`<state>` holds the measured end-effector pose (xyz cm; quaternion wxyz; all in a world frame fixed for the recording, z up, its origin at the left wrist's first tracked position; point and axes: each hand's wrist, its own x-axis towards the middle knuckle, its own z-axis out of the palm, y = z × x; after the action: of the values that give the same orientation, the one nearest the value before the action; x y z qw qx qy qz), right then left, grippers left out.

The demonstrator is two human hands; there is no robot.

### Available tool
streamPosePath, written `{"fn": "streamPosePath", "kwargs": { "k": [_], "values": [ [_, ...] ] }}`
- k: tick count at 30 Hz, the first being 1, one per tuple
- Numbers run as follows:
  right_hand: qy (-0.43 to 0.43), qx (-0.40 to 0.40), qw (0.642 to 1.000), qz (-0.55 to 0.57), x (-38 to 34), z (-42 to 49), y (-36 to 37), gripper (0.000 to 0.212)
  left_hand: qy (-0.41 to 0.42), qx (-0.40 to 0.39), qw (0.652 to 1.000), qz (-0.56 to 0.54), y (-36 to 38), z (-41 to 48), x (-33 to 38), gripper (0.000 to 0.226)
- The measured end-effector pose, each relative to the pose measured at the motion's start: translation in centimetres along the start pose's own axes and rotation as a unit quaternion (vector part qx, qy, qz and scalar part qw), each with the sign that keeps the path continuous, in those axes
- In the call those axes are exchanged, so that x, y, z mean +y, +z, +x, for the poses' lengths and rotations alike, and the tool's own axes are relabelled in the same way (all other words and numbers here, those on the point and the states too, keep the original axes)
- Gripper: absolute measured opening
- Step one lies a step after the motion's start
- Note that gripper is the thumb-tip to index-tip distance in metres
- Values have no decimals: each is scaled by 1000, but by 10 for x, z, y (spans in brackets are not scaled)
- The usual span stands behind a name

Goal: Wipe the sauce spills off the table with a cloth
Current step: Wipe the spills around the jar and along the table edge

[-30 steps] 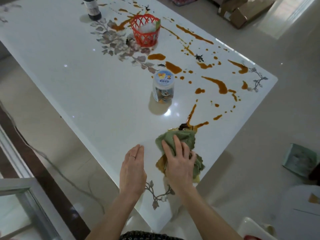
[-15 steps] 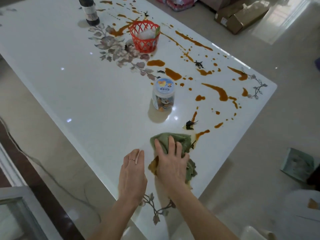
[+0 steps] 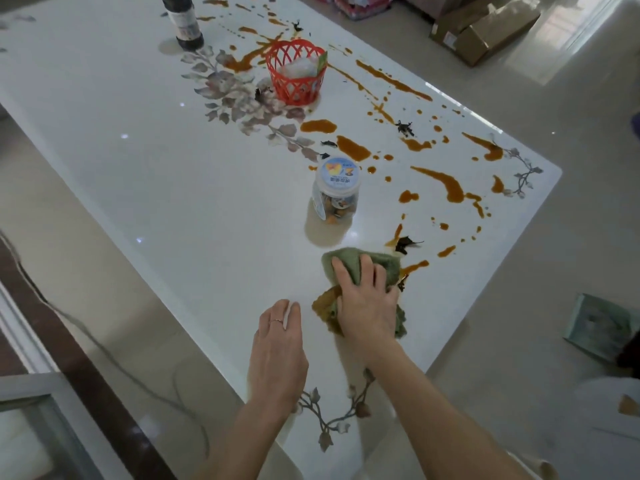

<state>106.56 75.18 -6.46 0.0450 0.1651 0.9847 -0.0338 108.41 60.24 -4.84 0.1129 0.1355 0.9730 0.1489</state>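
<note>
- Green cloth (image 3: pixel 363 263), stained brown along its near edge, is pressed flat on the white table (image 3: pixel 173 188) near the corner closest to the person.
- The cloth is held down by the right hand (image 3: pixel 367 303); the fingers are spread over it and curled into its folds, so the hand is closed on the cloth.
- The left hand (image 3: pixel 278 344) is laid palm-down on the table just beside the cloth, fingers together and extended, with nothing held.
- The surface on the near side of the cloth appears clean; no sauce is seen there.
- Brown sauce spills (image 3: pixel 446 185) remain across the far and right-hand part of the table, as streaks, blobs and small drops.
- The nearest remaining streak (image 3: pixel 415 266) lies just beside the cloth's far right edge, with a small dark scrap (image 3: pixel 405 243) close to it.
- A clear jar (image 3: pixel 335 192) with a printed lid stands beyond the cloth; a red basket (image 3: pixel 296 72) and a dark bottle (image 3: pixel 185 22) stand farther off, with sauce around them.
- The task is judged to be at an early stage: most spills are left, and the standing items may need to be shifted for wiping around them.
</note>
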Motion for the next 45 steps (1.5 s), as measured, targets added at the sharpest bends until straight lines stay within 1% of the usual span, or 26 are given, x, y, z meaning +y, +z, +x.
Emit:
{"fn": "streamPosePath", "kwargs": {
  "k": [3,6,8,10,13,14,15,17,18,20,21,23,25,26,27,30,31,33,35,36,38,39,41,43,44,45],
  "values": [
    [40,-45,998,3,6,27,-6,65,1,2,1000,0,-2,3,0,58],
    [65,-66,995,22,-4,10,-9,70,2,-2,1000,2,-2,2,0,58],
    [41,-73,996,20,-8,-25,-2,76,5,-9,1000,-1,-3,1,1,59],
    [5,-59,997,40,0,-55,1,81,10,-18,1000,-6,-4,0,4,59],
    [-53,-26,998,3,28,-48,4,78,12,-12,1000,-12,-4,2,5,58],
    [-47,-18,999,-6,37,-36,1,75,14,-9,1000,-11,-3,3,5,58],
    [-25,-36,999,-4,43,-22,-4,72,14,-8,1000,-8,-2,3,4,57],
    [36,-50,998,22,52,-5,-11,67,14,-9,1000,-7,0,2,6,57],
    [54,-49,997,34,51,-4,-11,68,11,-9,1000,-8,1,1,8,57],
    [60,-41,997,39,43,-22,-7,74,4,-9,1000,-12,4,1,11,56],
    [50,-27,998,41,41,-36,-1,76,2,-8,1000,-13,5,1,12,56],
    [-1,13,999,51,45,-60,8,79,-2,-7,1000,-20,6,3,14,56],
    [-74,37,996,23,65,-60,14,83,-10,-9,1000,-23,6,4,16,58],
    [-96,41,994,4,76,-53,14,85,-12,-10,1000,-24,5,4,17,58],
    [-100,35,994,1,84,-41,10,85,-15,-9,1000,-22,4,5,19,59],
    [-32,13,999,23,93,-4,4,75,-23,-9,999,-20,2,6,22,61],
    [-17,5,999,35,91,-2,5,74,-31,-3,999,-24,3,5,23,61],
    [-17,19,998,55,83,-15,9,77,-51,6,998,-29,5,5,26,60],
    [-68,20,996,54,88,-37,14,81,-75,16,997,-31,9,2,38,60],
    [-107,15,993,49,95,-44,16,80,-86,15,996,-33,11,2,46,61],
    [-200,4,979,34,119,-35,12,78,-103,11,994,-34,18,1,61,63],
    [-229,3,973,24,130,-22,7,77,-107,13,994,-32,22,1,67,63],
    [-227,-20,974,13,151,7,-5,75,-118,29,992,-27,30,2,81,63],
    [-179,-39,983,31,158,23,-8,72,-141,28,989,-23,36,2,89,64],
    [-162,-39,985,41,156,20,-7,72,-152,24,988,-21,38,1,92,65],
    [-153,-24,987,45,152,11,-6,73,-160,20,987,-20,40,1,93,65]
  ]
}}
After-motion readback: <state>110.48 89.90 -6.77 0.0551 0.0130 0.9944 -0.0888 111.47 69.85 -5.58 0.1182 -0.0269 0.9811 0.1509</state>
